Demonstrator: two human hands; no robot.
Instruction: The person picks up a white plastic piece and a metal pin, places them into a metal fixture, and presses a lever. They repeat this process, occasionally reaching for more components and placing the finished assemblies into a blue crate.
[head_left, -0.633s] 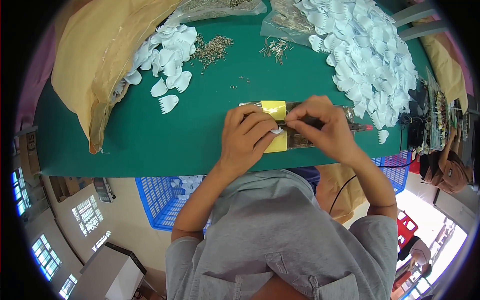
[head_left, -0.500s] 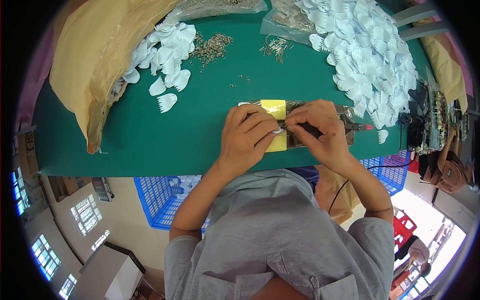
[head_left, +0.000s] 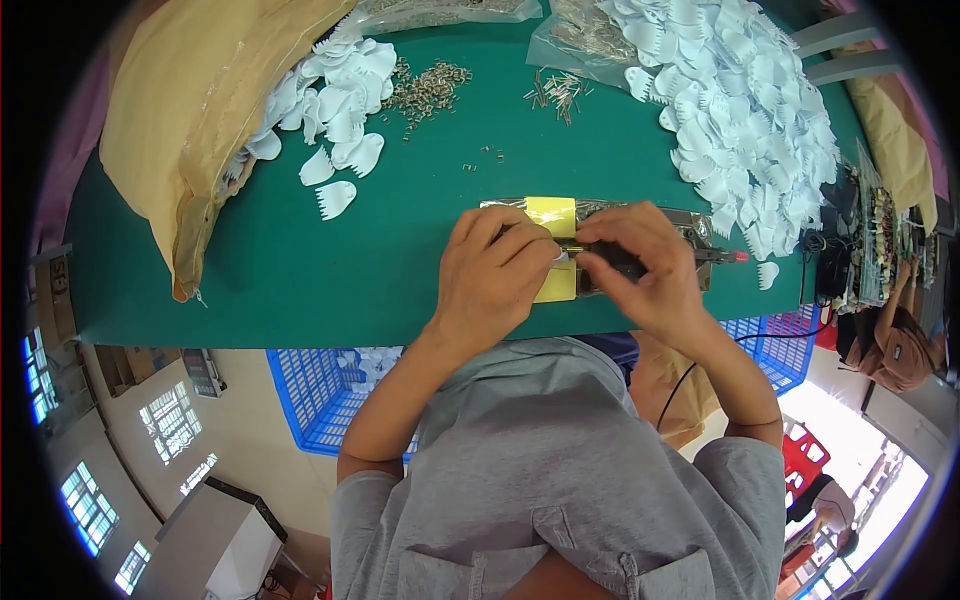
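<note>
Pinching a small white piece (head_left: 562, 258) with left hand (head_left: 495, 275), over a yellow strip (head_left: 556, 287); curling right hand (head_left: 648, 262) close at three o'clock, cannot tell whether gripping anything. Heaped at two with white toothed pieces (head_left: 745, 130). Marked at nine with dark lettering on a carton (head_left: 60, 300).

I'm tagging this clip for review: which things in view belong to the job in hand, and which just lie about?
Seemingly part of the work:
left hand and right hand, at the yellow-banded dark base
white toothed pieces
small metal clips
thin metal pins

Seemingly just lying about:
red chair
white cabinet
brown carton
</note>
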